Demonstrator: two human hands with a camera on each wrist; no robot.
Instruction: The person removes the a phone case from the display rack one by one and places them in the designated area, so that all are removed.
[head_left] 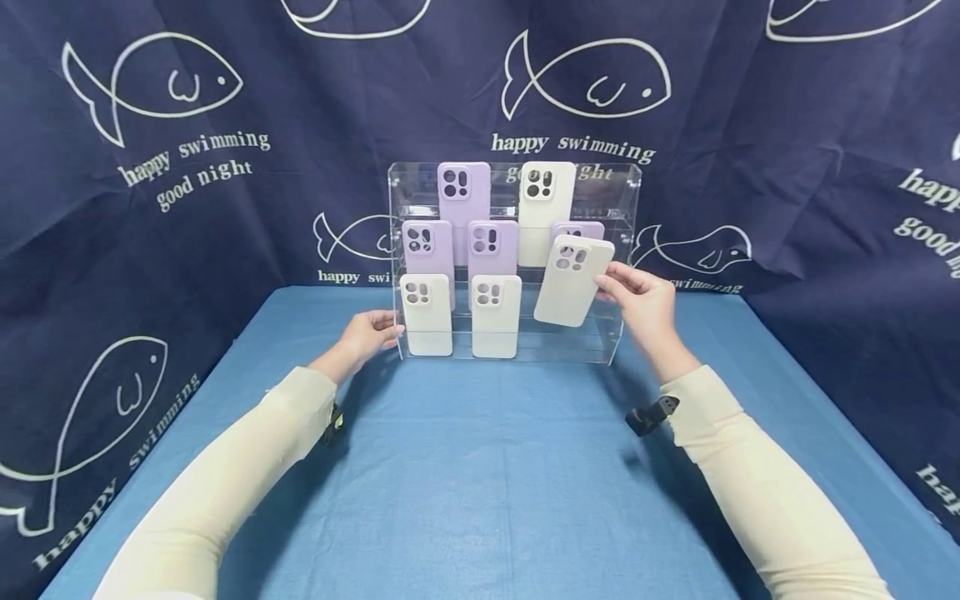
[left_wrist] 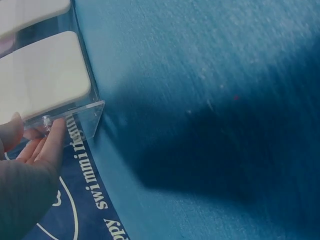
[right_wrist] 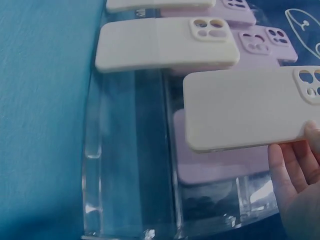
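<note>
A clear acrylic display stand (head_left: 551,346) with stepped tiers stands on the table. My right hand (head_left: 648,310) pinches a white phone case (head_left: 570,287) by its right long edge, thumb on the back face. This case tilts in front of the stand's right side and partly covers a purple phone case (head_left: 592,228) behind it. With thumb and fingers, my left hand (head_left: 369,335) grips the stand's left side panel (left_wrist: 90,117). Two white phone cases, a left one (head_left: 427,321) and a middle one (head_left: 496,321), stand in the front tier.
Further purple cases (head_left: 463,208) and a white case (head_left: 555,192) fill the higher tiers. Blue cloth (head_left: 480,467) covers the table. Dark curtains (head_left: 360,108) with fish drawings hang behind and at both sides. A black strap (head_left: 652,415) hangs at my right wrist.
</note>
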